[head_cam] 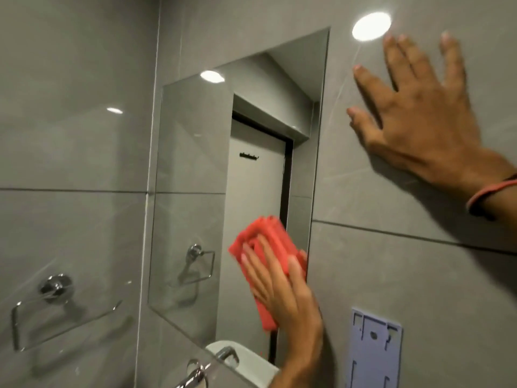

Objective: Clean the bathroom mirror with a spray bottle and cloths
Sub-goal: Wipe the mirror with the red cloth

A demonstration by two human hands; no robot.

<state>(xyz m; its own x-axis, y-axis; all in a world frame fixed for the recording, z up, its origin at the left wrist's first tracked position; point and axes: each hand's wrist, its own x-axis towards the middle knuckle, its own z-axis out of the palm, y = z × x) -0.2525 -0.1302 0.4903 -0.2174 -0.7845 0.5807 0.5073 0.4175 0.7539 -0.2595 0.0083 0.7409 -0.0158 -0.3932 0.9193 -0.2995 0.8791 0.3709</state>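
Directly under L hand point(282, 292): red cloth point(270, 233)

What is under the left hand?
The left hand presses a folded red cloth flat against the mirror near its right edge. The glass beneath the cloth is covered, so unseen.

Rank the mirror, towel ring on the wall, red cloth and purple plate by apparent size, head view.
1. mirror, by far
2. towel ring, by span
3. cloth and plate look alike: the left hand hides part of the cloth, the frame cuts the plate; unranked.
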